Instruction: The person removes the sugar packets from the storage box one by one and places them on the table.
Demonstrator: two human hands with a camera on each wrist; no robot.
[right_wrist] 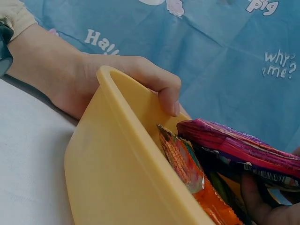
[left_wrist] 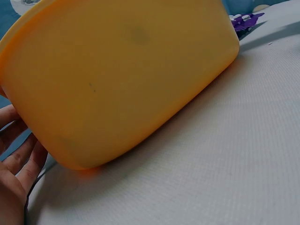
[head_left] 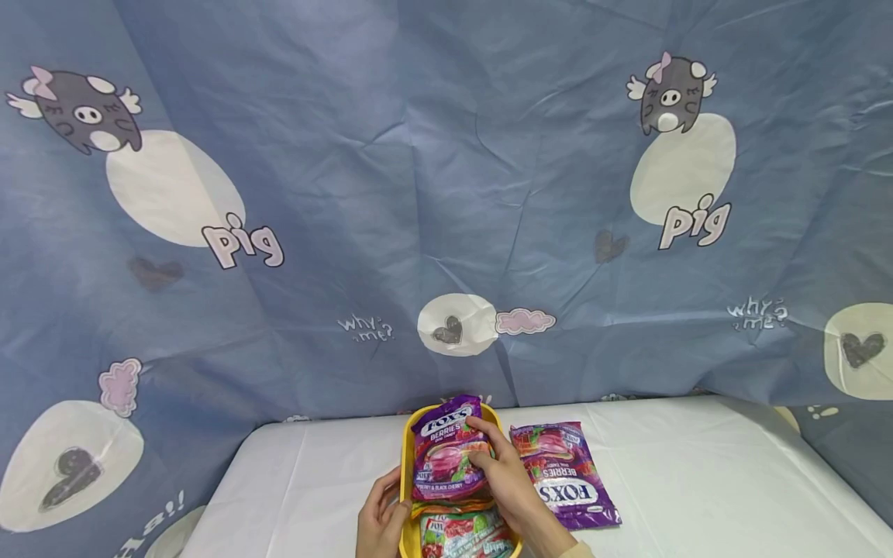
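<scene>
The left hand (head_left: pixel 382 518) pinches the rim of a yellow bin (head_left: pixel 406 457); the right hand (head_left: pixel 508 477) grips a purple candy bag (head_left: pixel 441 465) at the bin's mouth, above other bags (head_left: pixel 466 536). A second purple bag (head_left: pixel 567 479) lies beside the bin on white cloth (head_left: pixel 307 473).

The person wears cream sleeves (right_wrist: pixel 18 18), with a dark teal piece (right_wrist: pixel 4 50) beside the left one.
</scene>
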